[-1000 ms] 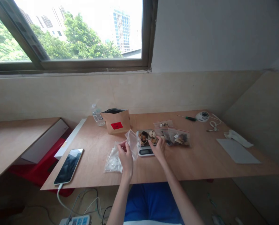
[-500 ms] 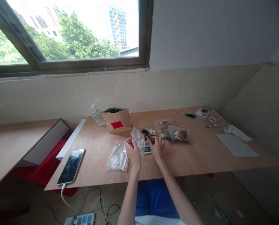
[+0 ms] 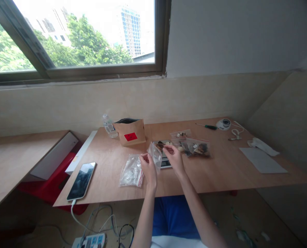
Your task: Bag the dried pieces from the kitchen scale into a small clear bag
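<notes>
Now left hand [image 3: 149, 169] pinches filmy clear bag [image 3: 156, 159]; right hand [image 3: 175, 159]: narrow grip, contents unclear, near irregular chunks [image 3: 159, 145].

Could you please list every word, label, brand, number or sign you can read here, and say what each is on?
No text can be read with certainty.
Red label on the brown pouch: dark marks, too blurred.
White tag on a filled bag: too small.
Scale display: unreadable.
Bottle: nothing legible.

daylit window [image 3: 96, 67] above beige wall [image 3: 91, 103], wooden table [image 3: 220, 172], seemingly a red stool [image 3: 47, 179].
</notes>
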The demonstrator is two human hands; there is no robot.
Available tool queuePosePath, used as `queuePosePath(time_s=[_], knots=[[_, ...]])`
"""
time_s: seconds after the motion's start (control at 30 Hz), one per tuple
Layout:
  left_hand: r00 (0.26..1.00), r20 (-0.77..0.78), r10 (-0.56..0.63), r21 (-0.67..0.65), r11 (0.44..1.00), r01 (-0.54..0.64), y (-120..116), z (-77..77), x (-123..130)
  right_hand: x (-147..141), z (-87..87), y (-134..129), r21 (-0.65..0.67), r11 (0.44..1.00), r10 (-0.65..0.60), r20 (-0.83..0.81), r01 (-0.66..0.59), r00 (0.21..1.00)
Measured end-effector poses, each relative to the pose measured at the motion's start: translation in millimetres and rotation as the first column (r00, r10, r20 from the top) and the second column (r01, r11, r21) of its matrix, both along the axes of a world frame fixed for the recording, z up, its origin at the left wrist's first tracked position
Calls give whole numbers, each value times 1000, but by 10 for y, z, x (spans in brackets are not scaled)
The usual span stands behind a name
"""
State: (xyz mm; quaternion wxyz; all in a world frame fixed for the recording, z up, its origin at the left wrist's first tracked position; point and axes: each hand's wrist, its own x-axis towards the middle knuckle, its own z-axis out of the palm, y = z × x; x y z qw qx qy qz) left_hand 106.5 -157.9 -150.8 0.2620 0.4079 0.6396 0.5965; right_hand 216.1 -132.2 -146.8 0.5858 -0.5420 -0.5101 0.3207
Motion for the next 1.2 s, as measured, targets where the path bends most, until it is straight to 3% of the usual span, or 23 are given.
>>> queuePosePath(time_s=[0.1,0.2,0.4,0.5,0.57,0.63,0.7,0.77,0.9,1.03,1.1,1.2], knots=[[999,16,38,0,999,-38,-5,-29,13,-109,117,-31,34,999,3,164,-9,986],[994,49,93,17,995,-94,-30,-32,34,-176,134,-80,77,997,-7,385,-24,923],[979,144,143,66,986,-154,-57,-23,73,-259,271,-250,17,956,213,640,-292,738],[965,233,118,70,988,-138,-34,-49,44,-235,360,-287,-58,894,367,663,-444,653],[954,265,141,63,985,-163,-12,-79,7,-183,359,-253,-60,863,438,585,-502,682],[948,275,160,60,981,-183,9,-111,-27,-120,288,-164,-1,874,429,471,-486,771],[947,279,159,65,981,-184,23,-139,-47,-65,148,-36,73,922,326,389,-381,862],[946,285,156,62,982,-181,29,-155,-48,-33,-39,102,117,960,186,410,-254,893],[944,305,127,62,986,-152,24,-150,-19,-58,-405,282,78,983,70,678,-165,732],[941,324,99,67,990,-127,21,-129,0,-107,-571,315,-5,994,64,823,-105,565],[940,329,91,59,991,-117,20,-120,4,-99,-578,314,-19,995,67,846,-97,529],[941,329,81,56,993,-105,17,-102,7,-40,-571,320,3,989,79,831,-147,551]])
